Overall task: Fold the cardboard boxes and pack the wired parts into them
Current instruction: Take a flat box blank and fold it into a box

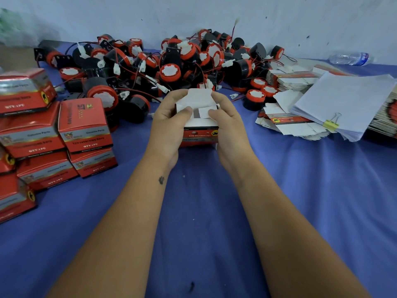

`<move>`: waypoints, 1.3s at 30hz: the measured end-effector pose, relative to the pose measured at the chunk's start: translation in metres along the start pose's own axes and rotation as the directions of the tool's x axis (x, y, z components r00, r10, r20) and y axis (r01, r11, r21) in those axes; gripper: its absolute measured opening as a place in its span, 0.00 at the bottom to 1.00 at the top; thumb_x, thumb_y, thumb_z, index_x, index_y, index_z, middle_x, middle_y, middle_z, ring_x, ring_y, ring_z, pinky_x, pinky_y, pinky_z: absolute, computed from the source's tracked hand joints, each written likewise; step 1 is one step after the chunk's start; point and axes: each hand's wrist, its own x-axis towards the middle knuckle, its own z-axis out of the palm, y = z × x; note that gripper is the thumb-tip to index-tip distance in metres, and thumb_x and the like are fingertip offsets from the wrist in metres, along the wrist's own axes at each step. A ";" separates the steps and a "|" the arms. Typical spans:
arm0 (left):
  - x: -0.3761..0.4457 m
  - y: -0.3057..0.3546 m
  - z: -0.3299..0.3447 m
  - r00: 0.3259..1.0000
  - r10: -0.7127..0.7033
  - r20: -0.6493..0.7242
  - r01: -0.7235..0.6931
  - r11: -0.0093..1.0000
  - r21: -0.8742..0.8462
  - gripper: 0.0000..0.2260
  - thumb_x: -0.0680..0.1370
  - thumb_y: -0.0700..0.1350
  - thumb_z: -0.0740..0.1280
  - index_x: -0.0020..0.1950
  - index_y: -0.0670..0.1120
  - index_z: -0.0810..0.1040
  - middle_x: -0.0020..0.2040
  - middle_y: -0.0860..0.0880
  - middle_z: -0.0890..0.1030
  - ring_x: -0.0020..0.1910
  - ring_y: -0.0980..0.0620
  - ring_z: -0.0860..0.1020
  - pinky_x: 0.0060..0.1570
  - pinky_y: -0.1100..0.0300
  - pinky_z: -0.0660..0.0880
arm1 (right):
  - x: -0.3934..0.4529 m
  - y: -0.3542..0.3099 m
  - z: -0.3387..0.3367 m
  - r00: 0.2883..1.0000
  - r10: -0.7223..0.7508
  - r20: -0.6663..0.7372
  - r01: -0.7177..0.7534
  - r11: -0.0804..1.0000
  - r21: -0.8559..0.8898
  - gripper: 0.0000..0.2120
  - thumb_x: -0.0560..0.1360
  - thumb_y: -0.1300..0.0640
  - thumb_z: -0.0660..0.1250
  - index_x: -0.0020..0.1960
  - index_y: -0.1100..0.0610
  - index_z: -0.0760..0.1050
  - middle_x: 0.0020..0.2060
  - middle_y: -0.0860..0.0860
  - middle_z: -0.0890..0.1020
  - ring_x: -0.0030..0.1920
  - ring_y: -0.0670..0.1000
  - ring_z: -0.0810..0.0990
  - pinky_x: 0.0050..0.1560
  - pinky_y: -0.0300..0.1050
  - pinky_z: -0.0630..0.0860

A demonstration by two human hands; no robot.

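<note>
Left hand point(169, 123) and right hand point(227, 125) both grip one red cardboard box point(198, 134) mid-scene above the blue cloth point(214, 211), thumbs pressing its white top flaps. Wired parts pile point(171, 63) far; packed boxes point(49, 136) left; flat cartons point(292, 123) right.

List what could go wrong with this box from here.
Both thumbs press the side flaps of the box while the top flap stands up; tucking it carelessly could crease it. A red wire rises behind that flap and may get pinched. The left hand and right hand hold it unsupported, so it could slip.
</note>
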 end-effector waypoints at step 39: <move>-0.005 -0.005 -0.002 0.998 0.063 -0.030 -0.058 0.991 0.121 0.30 0.78 0.38 0.67 0.75 0.56 0.60 0.70 0.56 0.69 0.64 0.58 0.75 0.54 0.64 0.78 | -0.008 -0.006 0.000 0.947 -0.290 -0.137 0.229 0.911 -0.343 0.23 0.73 0.71 0.62 0.58 0.46 0.75 0.52 0.50 0.80 0.52 0.47 0.79 0.55 0.46 0.79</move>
